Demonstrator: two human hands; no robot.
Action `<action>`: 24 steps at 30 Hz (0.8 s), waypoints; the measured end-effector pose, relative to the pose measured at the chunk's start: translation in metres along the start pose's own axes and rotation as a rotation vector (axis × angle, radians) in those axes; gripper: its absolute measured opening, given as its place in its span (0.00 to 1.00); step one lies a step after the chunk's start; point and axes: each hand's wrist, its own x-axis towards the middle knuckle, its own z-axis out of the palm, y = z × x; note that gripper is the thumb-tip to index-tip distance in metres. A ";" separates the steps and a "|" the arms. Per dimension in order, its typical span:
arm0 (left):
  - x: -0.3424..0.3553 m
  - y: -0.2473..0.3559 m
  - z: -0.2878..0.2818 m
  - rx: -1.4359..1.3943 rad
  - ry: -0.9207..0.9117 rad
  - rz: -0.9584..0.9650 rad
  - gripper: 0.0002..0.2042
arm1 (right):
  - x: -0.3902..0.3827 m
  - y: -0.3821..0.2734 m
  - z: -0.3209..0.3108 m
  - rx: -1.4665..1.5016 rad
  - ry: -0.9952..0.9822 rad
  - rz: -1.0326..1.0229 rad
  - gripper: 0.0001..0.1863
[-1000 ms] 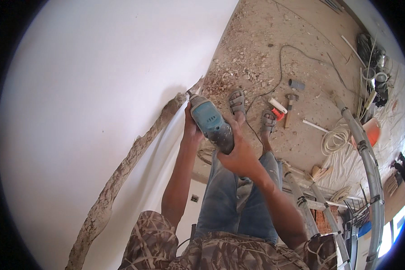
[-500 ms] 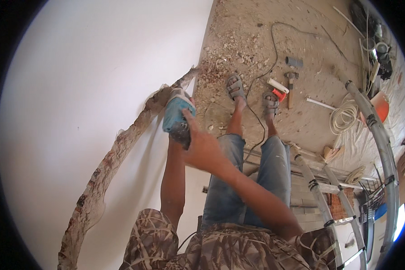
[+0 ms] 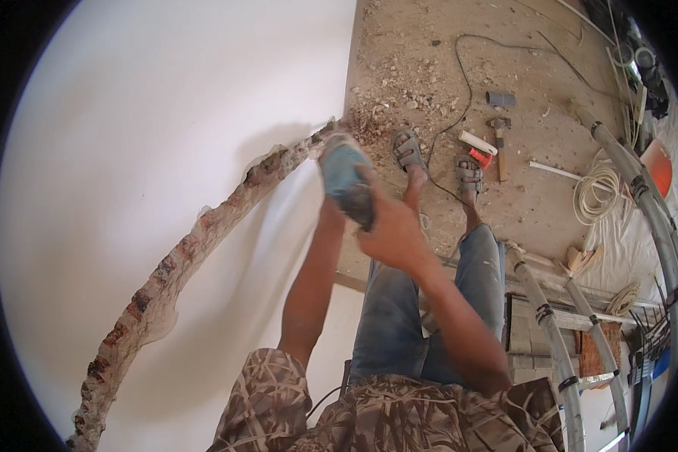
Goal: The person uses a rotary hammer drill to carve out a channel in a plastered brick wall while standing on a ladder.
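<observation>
A blue and black power tool (image 3: 343,172), blurred by motion, is at the upper end of a rough groove (image 3: 192,252) chipped into the white wall (image 3: 143,143). Its exact kind is hard to make out. My right hand (image 3: 395,232) is closed round the tool's dark rear part, one finger stretched along the blue body. From below, my left forearm reaches up behind the tool. Only the wrist end of my left hand (image 3: 333,209) shows, and its fingers are hidden. The tool's front end is smeared against the groove, near where wall and floor meet.
Rubble (image 3: 399,83) covers the floor by the wall. A dark cable (image 3: 471,83) runs near my sandalled feet. A hammer (image 3: 500,147), a grey pipe piece (image 3: 501,99) and a red and white object (image 3: 479,148) lie close by. A ladder (image 3: 644,196) and coiled cable (image 3: 597,194) are right.
Both my hands and the tool have shifted right and slightly up along the groove, toward its floor end. The view has also moved a little. My right hand keeps its grip.
</observation>
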 end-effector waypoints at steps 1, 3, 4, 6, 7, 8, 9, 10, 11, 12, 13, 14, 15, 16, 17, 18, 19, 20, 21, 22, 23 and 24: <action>0.002 -0.017 0.017 0.066 0.019 0.010 0.37 | -0.013 0.013 -0.008 -0.026 0.099 -0.066 0.48; 0.010 -0.052 0.052 0.156 0.044 -0.011 0.37 | -0.033 0.042 -0.024 -0.020 0.257 -0.142 0.48; 0.017 -0.076 0.069 0.174 0.042 -0.053 0.37 | -0.044 0.057 -0.037 0.046 0.264 -0.074 0.48; 0.001 -0.088 0.099 0.215 0.039 -0.069 0.38 | -0.058 0.067 -0.042 0.165 0.246 -0.006 0.48; -0.010 -0.093 0.106 0.281 0.092 -0.015 0.37 | -0.063 0.075 -0.038 0.197 0.239 0.011 0.48; -0.013 -0.094 0.102 0.285 0.125 -0.004 0.37 | -0.067 0.081 -0.035 0.228 0.235 0.030 0.48; -0.021 -0.087 0.096 0.301 0.173 0.028 0.36 | -0.066 0.075 -0.030 0.248 0.190 0.020 0.49; -0.022 -0.079 0.062 0.243 0.192 0.003 0.35 | -0.065 0.072 -0.023 0.251 0.159 0.023 0.49; -0.023 -0.071 0.031 0.186 0.211 -0.026 0.34 | -0.064 0.068 -0.015 0.256 0.131 0.029 0.50; -0.025 -0.061 0.009 0.157 0.158 -0.014 0.34 | -0.062 0.064 -0.007 0.267 0.087 0.056 0.50; -0.027 -0.051 -0.010 0.127 0.104 -0.005 0.34 | -0.060 0.059 0.002 0.278 0.044 0.086 0.50; -0.029 -0.040 -0.026 0.095 0.051 0.007 0.33 | -0.057 0.054 0.010 0.287 -0.001 0.113 0.49; -0.031 -0.029 -0.040 0.068 0.062 0.008 0.33 | -0.053 0.050 0.019 0.273 -0.018 0.099 0.50; -0.031 -0.017 -0.049 0.041 0.071 0.008 0.32 | -0.048 0.047 0.029 0.258 -0.033 0.085 0.51; -0.032 -0.008 -0.059 0.013 0.080 0.011 0.32 | -0.043 0.042 0.038 0.243 -0.050 0.070 0.52; -0.031 -0.004 -0.054 -0.080 0.132 -0.019 0.32 | -0.034 0.039 0.046 0.206 -0.058 0.072 0.52; -0.032 0.000 -0.038 -0.175 0.185 -0.051 0.31 | -0.023 0.036 0.053 0.166 -0.067 0.077 0.53; -0.031 0.003 -0.031 -0.270 0.238 -0.084 0.31 | -0.013 0.033 0.059 0.126 -0.075 0.082 0.53; -0.032 0.012 -0.034 -0.274 0.132 -0.021 0.28 | -0.004 0.027 0.068 0.125 -0.057 0.064 0.53; -0.028 0.016 -0.037 -0.301 0.139 -0.022 0.27 | 0.004 0.025 0.076 0.120 -0.034 0.049 0.53; -0.023 0.021 -0.040 -0.327 0.146 -0.024 0.27 | 0.013 0.024 0.082 0.114 -0.010 0.036 0.53; -0.016 0.026 -0.044 -0.356 0.152 -0.032 0.26 | 0.026 0.026 0.087 0.088 -0.034 0.052 0.53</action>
